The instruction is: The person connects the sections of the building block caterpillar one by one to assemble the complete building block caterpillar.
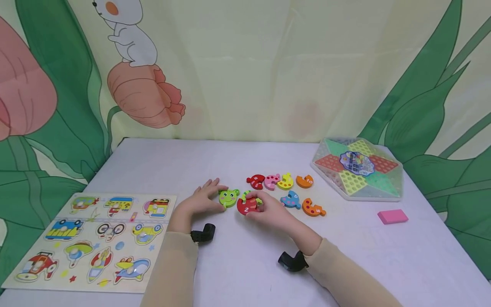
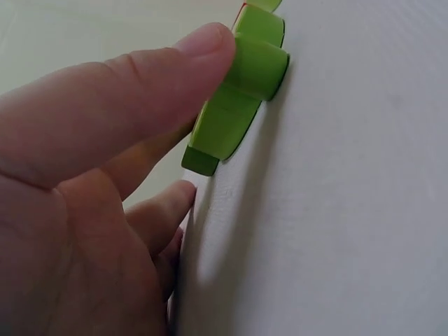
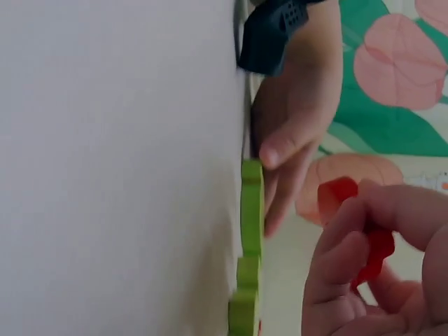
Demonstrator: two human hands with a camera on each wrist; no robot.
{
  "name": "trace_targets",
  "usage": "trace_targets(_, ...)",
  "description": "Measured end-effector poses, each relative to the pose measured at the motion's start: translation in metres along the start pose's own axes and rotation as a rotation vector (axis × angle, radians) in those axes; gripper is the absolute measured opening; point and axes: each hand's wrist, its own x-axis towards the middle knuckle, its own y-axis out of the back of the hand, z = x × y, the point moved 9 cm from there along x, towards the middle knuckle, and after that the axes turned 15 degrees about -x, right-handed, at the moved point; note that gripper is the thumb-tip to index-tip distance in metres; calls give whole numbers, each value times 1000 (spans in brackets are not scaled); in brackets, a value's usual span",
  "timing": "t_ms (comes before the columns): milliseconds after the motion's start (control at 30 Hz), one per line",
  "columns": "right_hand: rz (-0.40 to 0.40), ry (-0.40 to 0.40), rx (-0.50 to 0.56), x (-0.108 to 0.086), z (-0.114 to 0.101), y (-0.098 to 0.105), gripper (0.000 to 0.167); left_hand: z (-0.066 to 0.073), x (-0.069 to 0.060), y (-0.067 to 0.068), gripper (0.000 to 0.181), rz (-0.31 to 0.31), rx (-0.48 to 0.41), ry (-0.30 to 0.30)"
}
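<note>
A green frog-face puzzle piece [image 1: 229,198] lies on the table. My left hand [image 1: 201,199] pinches its left edge between thumb and index finger. In the left wrist view the thumb presses the green side of this piece [image 2: 238,91]. My right hand [image 1: 274,213] grips a red curved piece [image 1: 246,206] marked with a 2, held above the table in the right wrist view, where fingers hide part of the red piece [image 3: 339,196]. Another green piece [image 1: 245,195] shows behind the red one, partly covered by it.
Several curved animal pieces lie beyond and right of the hands, among them a yellow piece [image 1: 285,182], a blue piece [image 1: 291,199] and an orange piece [image 1: 313,207]. A vehicle puzzle board [image 1: 130,213] is at left. At right are a hexagonal game box [image 1: 354,194] and a pink block [image 1: 393,216].
</note>
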Motion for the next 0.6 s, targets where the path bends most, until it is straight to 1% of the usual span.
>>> trace_targets(100, -12, -21, 11, 5, -6, -11, 46, 1, -1, 1, 63, -10, 8, -10)
trace_targets(267, -87, 5, 20, 12, -14, -31, 46, 3, -3, 1, 56, -29, 5, -31)
trace_targets(400, -88, 16, 17, 16, -14, -37, 48, 3, -4, 0, 56, -44, 3, -29)
trace_targets(600, -75, 20, 33, 20, -13, -42, 49, 0, -2, 1, 59, -48, -21, 5)
